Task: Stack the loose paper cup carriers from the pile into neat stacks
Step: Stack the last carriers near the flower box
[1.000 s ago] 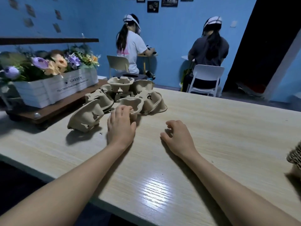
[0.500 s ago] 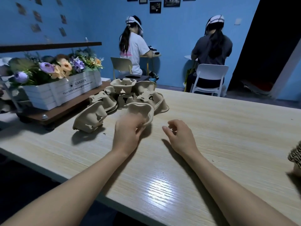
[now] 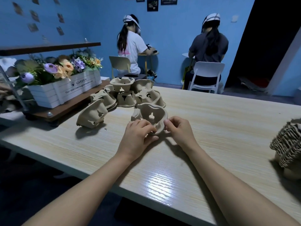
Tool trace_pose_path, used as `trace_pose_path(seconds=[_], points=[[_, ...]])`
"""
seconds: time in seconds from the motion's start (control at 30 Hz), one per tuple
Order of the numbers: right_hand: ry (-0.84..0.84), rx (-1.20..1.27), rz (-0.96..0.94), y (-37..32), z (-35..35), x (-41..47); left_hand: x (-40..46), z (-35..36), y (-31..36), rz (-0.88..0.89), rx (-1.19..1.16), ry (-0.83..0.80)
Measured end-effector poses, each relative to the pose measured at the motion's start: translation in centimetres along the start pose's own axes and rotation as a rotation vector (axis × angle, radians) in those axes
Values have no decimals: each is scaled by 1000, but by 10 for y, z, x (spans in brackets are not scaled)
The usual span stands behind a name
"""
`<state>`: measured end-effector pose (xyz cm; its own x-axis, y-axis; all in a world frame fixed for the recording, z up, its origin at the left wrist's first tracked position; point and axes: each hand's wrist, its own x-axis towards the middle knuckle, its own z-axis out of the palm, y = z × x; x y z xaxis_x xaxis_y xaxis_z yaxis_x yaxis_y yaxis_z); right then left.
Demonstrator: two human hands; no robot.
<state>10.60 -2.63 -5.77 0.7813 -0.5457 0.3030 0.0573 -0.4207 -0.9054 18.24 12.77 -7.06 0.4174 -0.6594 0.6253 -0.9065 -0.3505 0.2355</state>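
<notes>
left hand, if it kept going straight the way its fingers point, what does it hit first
The left hand already grips the near rim of the paper cup carrier. Pushed straight on, away and slightly right, it would likely drive that carrier into the pile of carriers behind it, though depth is uncertain.

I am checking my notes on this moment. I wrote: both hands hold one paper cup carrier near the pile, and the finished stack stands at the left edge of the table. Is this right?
One detail is wrong. The head view shows the finished stack at the right edge of the table, not the left. The rest stands: the left hand and right hand both hold one carrier near the pile.
</notes>
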Motion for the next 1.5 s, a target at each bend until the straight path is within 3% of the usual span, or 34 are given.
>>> trace_pose_path(seconds=[0.23,0.37,0.57,0.77,0.87,1.07,1.27,1.5], points=[[-38,111,58,-7,-7,-9,0,-5,5,-22,-101,2],[-28,161,151,-6,-23,-11,11,-11,9,-212,-150,128],[-33,274,174,-25,-70,-19,44,-13,30,-466,-377,-22],[-52,267,141,-52,-119,-28,73,-14,72,-439,-546,-10],[32,198,155,-68,-148,-32,86,-20,95,-427,-630,21],[292,23,134,-97,-207,-51,106,-29,160,-341,-888,-66],[524,-159,125,-98,-260,-79,113,-20,221,-268,-903,-139],[644,-272,176,-80,-302,-103,112,4,275,-344,-993,-157]])
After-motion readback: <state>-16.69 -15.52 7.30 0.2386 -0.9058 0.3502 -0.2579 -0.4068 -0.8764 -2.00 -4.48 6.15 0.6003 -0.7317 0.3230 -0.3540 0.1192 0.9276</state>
